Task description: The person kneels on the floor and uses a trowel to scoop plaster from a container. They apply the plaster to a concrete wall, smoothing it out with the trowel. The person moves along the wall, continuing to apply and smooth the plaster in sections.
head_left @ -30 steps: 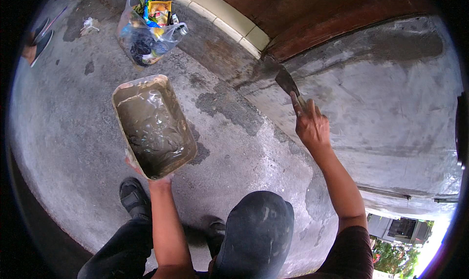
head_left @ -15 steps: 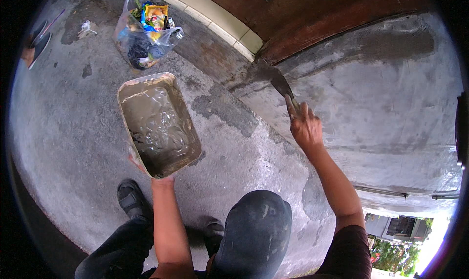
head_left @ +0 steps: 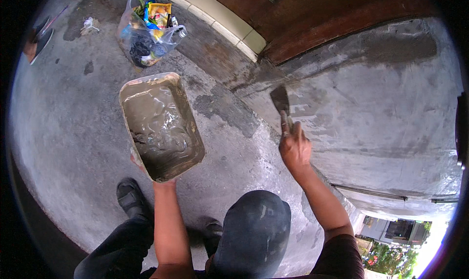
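My left hand (head_left: pixel 165 184) supports a rectangular plastic tub (head_left: pixel 196 141) from its near end and underside; most of its fingers are hidden beneath. Wet grey cement (head_left: pixel 163 115) fills much of the tub, smooth and glossy with ridges. A putty knife (head_left: pixel 280 99) with a wide, smeared blade is gripped in my right hand (head_left: pixel 296 146), forefinger stretched along it. Its blade points away from me, beside the lower part of the grey wall (head_left: pixel 376 112); whether it touches the surface, I cannot tell. Pale wet streaks mark the wall just right of the blade.
A clear plastic bag (head_left: pixel 146 42) stuffed with rubbish stands beyond the tub, by a tiled ledge (head_left: pixel 212 17). Brown boards (head_left: pixel 332 20) run above the wall. Another person's foot (head_left: pixel 38 46) shows at far left. My sandalled foot (head_left: pixel 131 197) and dark-clothed knee (head_left: pixel 254 230) are below.
My right hand and the putty knife have moved left and toward me, away from the dark upper crack. The blade now shows its broad face. The tub has shifted only slightly.
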`<action>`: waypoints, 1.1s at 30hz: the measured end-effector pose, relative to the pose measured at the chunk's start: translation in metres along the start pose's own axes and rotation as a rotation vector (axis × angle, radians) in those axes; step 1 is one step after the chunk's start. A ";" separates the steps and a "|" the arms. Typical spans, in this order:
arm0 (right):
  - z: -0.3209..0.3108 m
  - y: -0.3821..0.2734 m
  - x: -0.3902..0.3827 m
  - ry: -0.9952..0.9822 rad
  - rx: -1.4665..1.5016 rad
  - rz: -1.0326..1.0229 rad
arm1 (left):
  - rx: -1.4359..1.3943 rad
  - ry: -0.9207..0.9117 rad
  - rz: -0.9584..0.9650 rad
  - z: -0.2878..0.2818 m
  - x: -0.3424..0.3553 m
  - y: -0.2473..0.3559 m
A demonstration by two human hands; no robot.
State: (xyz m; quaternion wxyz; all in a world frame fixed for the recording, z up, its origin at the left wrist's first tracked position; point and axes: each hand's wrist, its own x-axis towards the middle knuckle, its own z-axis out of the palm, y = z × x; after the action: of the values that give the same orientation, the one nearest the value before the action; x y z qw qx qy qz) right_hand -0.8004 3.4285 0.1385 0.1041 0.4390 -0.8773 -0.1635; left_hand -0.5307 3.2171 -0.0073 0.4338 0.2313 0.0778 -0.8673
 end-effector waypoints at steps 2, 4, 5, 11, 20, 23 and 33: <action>-0.004 -0.013 0.004 -0.005 -0.051 -0.100 | 0.013 0.011 0.004 0.002 -0.003 -0.003; -0.007 -0.024 0.031 -0.018 -0.001 -0.158 | 0.028 0.009 0.010 0.002 -0.003 -0.001; -0.006 -0.027 0.044 -0.001 0.016 -0.191 | 0.035 0.006 0.011 0.000 -0.001 0.000; 0.031 0.007 0.082 0.057 -0.073 -0.260 | 0.118 0.038 0.129 0.011 -0.005 -0.001; 0.051 0.053 0.059 0.150 -0.078 -0.227 | 0.063 0.075 0.121 -0.013 0.007 0.007; 0.054 0.065 0.031 0.065 -0.035 -0.175 | 0.027 0.041 0.083 -0.026 0.008 0.012; 0.016 0.011 0.072 0.071 -0.071 -0.239 | 0.020 -0.024 0.006 -0.026 0.004 -0.003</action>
State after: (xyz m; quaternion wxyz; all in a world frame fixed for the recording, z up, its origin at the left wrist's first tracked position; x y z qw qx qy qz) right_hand -0.8563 3.3798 0.1311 0.1305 0.5419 -0.8082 -0.1901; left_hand -0.5266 3.2250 -0.0326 0.4348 0.2254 0.0631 -0.8696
